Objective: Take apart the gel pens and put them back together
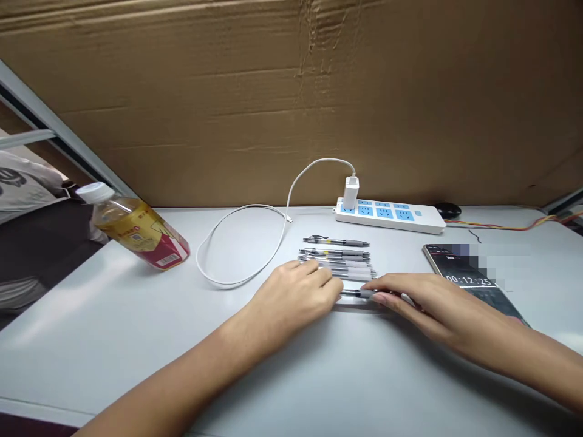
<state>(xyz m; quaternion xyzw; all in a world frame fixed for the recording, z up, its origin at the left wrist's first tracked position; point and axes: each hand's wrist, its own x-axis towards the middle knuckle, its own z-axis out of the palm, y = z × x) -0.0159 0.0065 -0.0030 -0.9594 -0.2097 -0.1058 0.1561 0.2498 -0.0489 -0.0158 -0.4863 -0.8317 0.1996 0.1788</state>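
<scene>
A pen [357, 293] with a grey grip lies sideways between my two hands, close to the desk surface. My left hand [298, 290] is closed over its left end, hiding that part. At the other end, my right hand [410, 297] pinches the grip's tip between thumb and fingers. Just beyond are several similar clear-barrelled pens [346, 264] laid side by side, partly covered by my left hand. Farther back, a single pen [336, 241] lies apart from them, parallel to the row.
A white power strip [389, 218] with a plugged-in charger [350, 193] stands by the cardboard wall [218, 103]. Its white cable [237, 283] loops leftward. A drink bottle [141, 230] tilts at the left. A phone [473, 279] showing a timer lies at right. A person's sleeve [27, 182] shows far left.
</scene>
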